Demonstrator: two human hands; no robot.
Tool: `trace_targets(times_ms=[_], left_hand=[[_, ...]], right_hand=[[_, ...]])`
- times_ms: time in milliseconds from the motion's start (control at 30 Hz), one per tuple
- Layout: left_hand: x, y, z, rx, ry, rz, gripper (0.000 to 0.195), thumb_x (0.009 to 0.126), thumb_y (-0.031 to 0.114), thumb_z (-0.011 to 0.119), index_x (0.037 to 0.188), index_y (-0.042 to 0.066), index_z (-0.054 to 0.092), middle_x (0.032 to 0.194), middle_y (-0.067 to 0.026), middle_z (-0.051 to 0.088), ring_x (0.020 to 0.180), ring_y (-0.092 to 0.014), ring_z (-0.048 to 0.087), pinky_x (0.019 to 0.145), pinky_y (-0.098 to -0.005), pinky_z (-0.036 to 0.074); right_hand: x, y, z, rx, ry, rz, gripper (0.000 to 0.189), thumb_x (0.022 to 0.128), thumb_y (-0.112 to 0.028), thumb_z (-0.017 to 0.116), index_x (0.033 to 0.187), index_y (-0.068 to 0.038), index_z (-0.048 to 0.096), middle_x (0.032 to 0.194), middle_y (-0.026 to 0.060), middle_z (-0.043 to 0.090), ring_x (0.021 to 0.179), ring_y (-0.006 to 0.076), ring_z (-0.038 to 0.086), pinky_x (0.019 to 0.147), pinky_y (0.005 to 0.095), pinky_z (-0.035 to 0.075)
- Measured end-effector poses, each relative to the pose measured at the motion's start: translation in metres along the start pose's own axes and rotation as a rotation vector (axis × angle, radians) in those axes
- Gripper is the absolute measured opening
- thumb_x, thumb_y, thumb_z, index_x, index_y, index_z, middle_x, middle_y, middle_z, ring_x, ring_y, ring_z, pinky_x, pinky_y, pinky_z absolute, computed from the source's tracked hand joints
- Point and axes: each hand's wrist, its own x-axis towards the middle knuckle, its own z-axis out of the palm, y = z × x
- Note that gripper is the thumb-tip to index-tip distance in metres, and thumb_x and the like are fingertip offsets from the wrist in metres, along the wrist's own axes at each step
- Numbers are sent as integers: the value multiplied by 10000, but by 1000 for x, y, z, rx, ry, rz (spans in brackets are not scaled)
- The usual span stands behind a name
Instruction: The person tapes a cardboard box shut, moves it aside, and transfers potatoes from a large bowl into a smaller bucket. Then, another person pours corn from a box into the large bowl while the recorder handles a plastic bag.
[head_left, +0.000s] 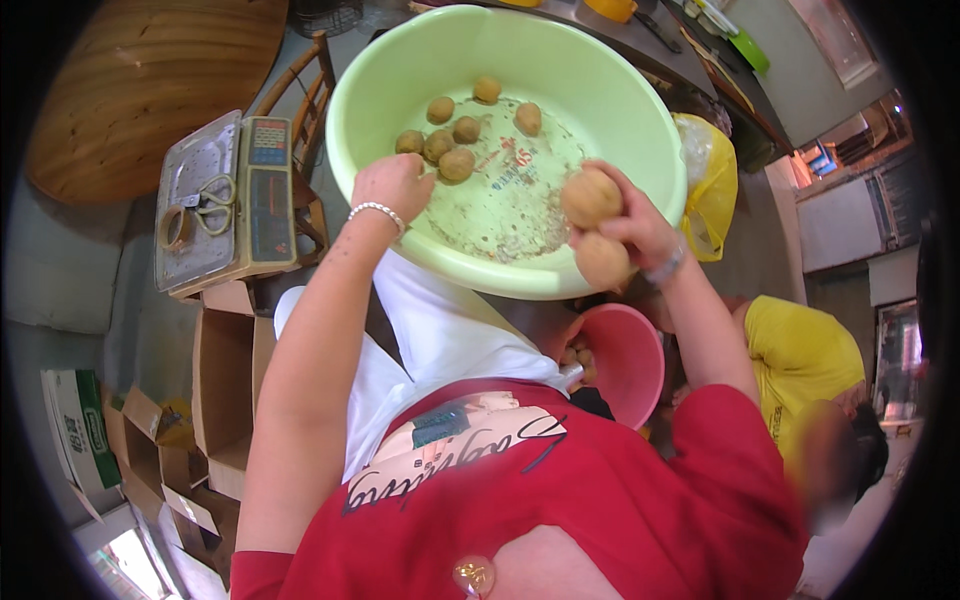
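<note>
A large pale green plastic basin (510, 279) stands before me, its bottom streaked with dirt and printed with writing. Several brown, rounded fruits that look like kiwifruit (456, 164) lie in its left and far part. My left hand (394, 184) reaches over the near left rim, fingers curled, close beside the nearest fruits; its fingertips are partly hidden, so a hold does not show. Over the right side of the basin, my right hand (637, 229) grips two more of these fruits, one upper fruit (592, 198) and one lower fruit (602, 261).
Left of the basin is a weighing scale (270, 202) with scissors (216, 204) and a tape roll (175, 227). Cardboard boxes (225, 382) stand lower left. A pink bucket (630, 360) holding fruits sits below the basin, beside a person in yellow (802, 360). A yellow bag (709, 187) hangs at right.
</note>
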Motion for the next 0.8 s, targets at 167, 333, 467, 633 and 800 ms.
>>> trace_targets(times_ms=[167, 333, 467, 633, 800], left_hand=[[4, -4, 6, 52, 15, 27, 238, 803, 302, 580, 877, 102, 687, 828, -132, 664, 815, -308, 624, 749, -404, 490], [7, -2, 0, 110, -85, 8, 260, 811, 306, 564, 892, 88, 680, 872, -131, 665, 857, -294, 620, 775, -397, 487], [6, 1, -1, 108, -104, -26, 265, 806, 312, 574, 892, 87, 686, 864, -131, 665, 849, -298, 621, 771, -398, 488], [6, 6, -3, 99, -105, -15, 262, 810, 303, 573, 901, 83, 684, 866, -135, 666, 846, -296, 623, 773, -391, 490], [5, 4, 0, 96, -106, -29, 270, 815, 306, 574, 917, 80, 681, 877, -134, 669, 848, -296, 626, 775, -387, 494]], right_hand=[[-95, 46, -16, 344, -13, -51, 822, 624, 52, 675, 1356, -130, 346, 1064, 196, 565, 844, 331, 636, 769, 437, 528], [-162, 104, -32, 444, 104, 185, 783, 680, 15, 684, 1366, -106, 327, 1127, 174, 551, 949, 324, 611, 839, 435, 505], [-190, 216, -81, 442, 568, 278, 664, 765, 2, 621, 1352, -152, 351, 1165, 107, 540, 1006, 287, 587, 825, 439, 519], [-204, 341, -133, 293, 1103, 535, 648, 795, -66, 641, 1328, -305, 361, 1121, 71, 534, 954, 304, 571, 610, 571, 530], [-178, 339, -114, 219, 1169, 733, 516, 857, -122, 545, 1312, -300, 380, 1131, 111, 535, 824, 298, 587, 544, 508, 545]])
